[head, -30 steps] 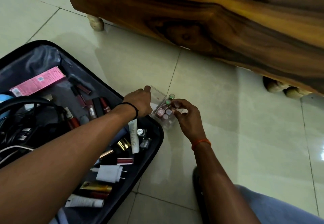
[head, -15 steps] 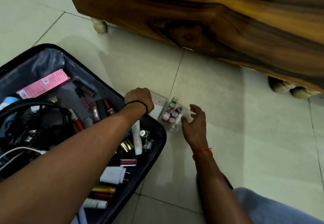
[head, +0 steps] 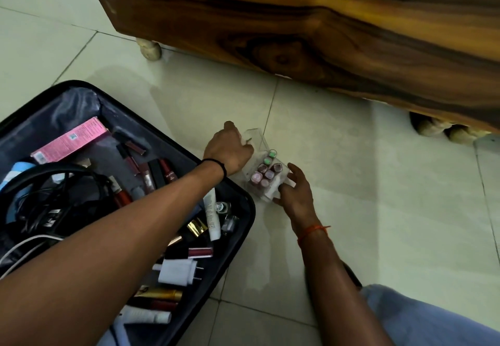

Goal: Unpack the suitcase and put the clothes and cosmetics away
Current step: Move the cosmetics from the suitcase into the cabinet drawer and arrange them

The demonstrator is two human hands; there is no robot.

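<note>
Two hands on one little clear organizer right now, sitting on the floor just off the suitcase corner, at about 1 o'clock from it. My left hand is curling over the organizer's far end at 11 o'clock, fingers bent down onto the rim, though I can't really tell how firmly it's gripping. My right hand is cupping the near end at 5 o'clock, fingers loosely spread against the wall, not wrapped round anything.

Tip for this bit, I reckon: keep the box flat and steady with both hands while sliding or lifting it, since the little bottles are standing upright and packed close, and a tilt would probably spill them. Slow beats fast here.

Counting what's in it: I'm seeing seven small bottles, two with green tops at the far end and five pinkish or maroon ones nearer me. A few could be hiding behind others, so take that loosely.

Loads of cosmetics are lying in the suitcase at 9 o'clock: one pink carton, one white charger plug, several lipsticks and tubes, plus a tangle of black cables. So I'm guessing I'm nowhere near done.
</note>
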